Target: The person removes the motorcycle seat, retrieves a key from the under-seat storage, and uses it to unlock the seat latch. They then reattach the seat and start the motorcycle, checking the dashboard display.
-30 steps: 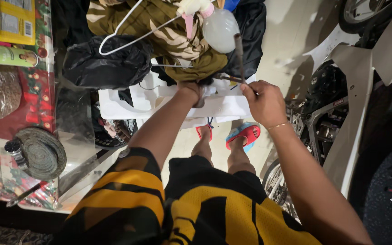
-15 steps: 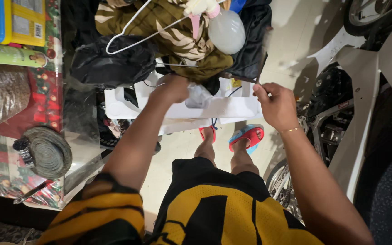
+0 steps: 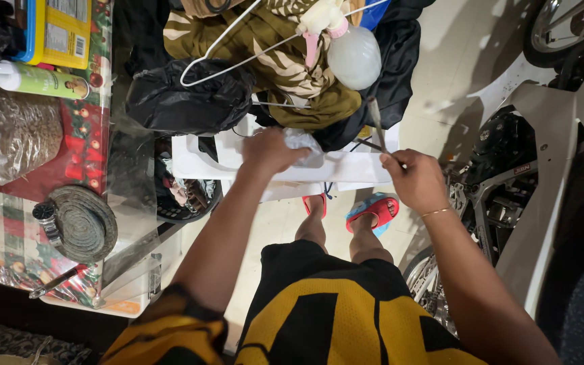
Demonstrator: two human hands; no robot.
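— Where do the hands stand?

— The left hand [image 3: 270,150] rests knuckles-up on a white plastic chair [image 3: 346,169], its grip closed over a small clear plastic bag [image 3: 303,143] that pokes out just past the fingers. The right hand [image 3: 415,179] is clenched on a thin dark rod-like tool [image 3: 375,122]; what kind of tool I cannot tell. It rises from that grip toward the heap of clothes.

— What lies around them?

— Just beyond the left grip sit a crumpled black bag [image 3: 190,98] and an olive patterned garment [image 3: 285,74] with a white wire hanger [image 3: 228,51] on it. A clear spray bottle with a pink trigger [image 3: 349,51] lies on the heap, above and between both grips. Far to the left of the left grip is a desk [image 3: 136,203] with a festive cloth, carrying a wristwatch [image 3: 47,220] on a round woven coaster [image 3: 82,223].

— How far along does the work look?

— Early, I judge. Both things are picked up and held near each other but apart, over the chair; the tool has not met the bag, which looks unopened and unpierced as far as I can see. The clothes pile looks unsorted.
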